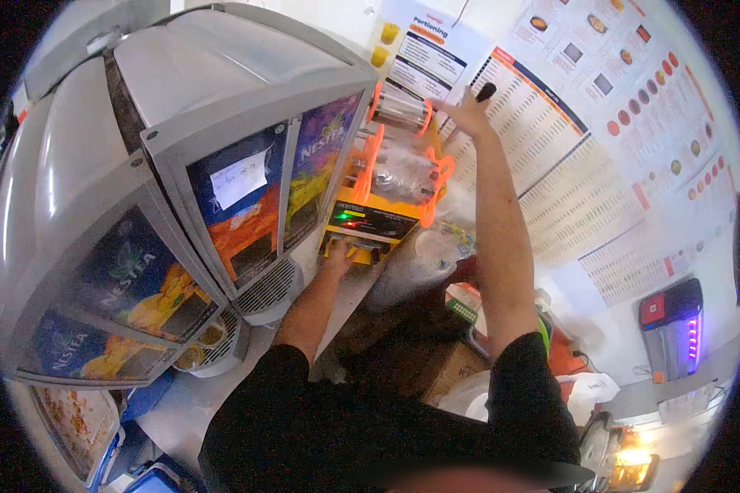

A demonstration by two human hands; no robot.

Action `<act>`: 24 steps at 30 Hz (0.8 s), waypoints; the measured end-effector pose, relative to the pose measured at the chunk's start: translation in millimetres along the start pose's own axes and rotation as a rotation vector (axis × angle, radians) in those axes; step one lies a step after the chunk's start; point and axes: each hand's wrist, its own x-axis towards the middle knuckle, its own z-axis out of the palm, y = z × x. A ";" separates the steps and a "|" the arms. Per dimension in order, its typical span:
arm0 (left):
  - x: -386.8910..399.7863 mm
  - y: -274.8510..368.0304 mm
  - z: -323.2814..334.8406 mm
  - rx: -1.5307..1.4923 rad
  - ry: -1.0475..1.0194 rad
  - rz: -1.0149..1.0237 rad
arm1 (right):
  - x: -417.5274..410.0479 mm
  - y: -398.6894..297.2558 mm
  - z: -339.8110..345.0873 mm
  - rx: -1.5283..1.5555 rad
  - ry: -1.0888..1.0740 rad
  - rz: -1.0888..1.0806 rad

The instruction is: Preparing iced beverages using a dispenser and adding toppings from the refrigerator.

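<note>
A yellow and black machine point(376, 215), with a green and a red light on its front panel, stands beyond the drink dispensers. My left hand point(340, 249) reaches into the machine's lower front opening; what its fingers touch is hidden. Above the panel, a roll of clear plastic film point(404, 172) sits between orange guides, and a second roll point(401, 115) lies higher up. Raised beside the upper roll, my right hand point(468, 114) has its fingers spread near the end of an orange guide. A black object point(486, 92) shows at that hand; whether it is held is unclear.
Grey drink dispensers point(240, 142) fill the left side, their drip trays point(271, 289) jutting over the counter. Stacked clear plastic cups point(431, 252) lie right of the machine. Printed charts point(530, 135) cover the wall. A food-stained tray point(77, 425) is at the lower left.
</note>
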 end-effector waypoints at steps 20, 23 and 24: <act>-130.4 -29.6 -103.6 0.506 -0.379 -0.009 | -218.7 -55.2 91.1 -0.423 0.487 -0.246; -149.2 -27.6 -106.3 0.575 -0.356 -0.015 | -237.2 -58.2 95.5 -0.257 0.443 -0.228; -150.5 -25.0 -106.3 0.617 -0.376 -0.009 | -249.5 -56.2 98.8 -0.100 0.396 -0.263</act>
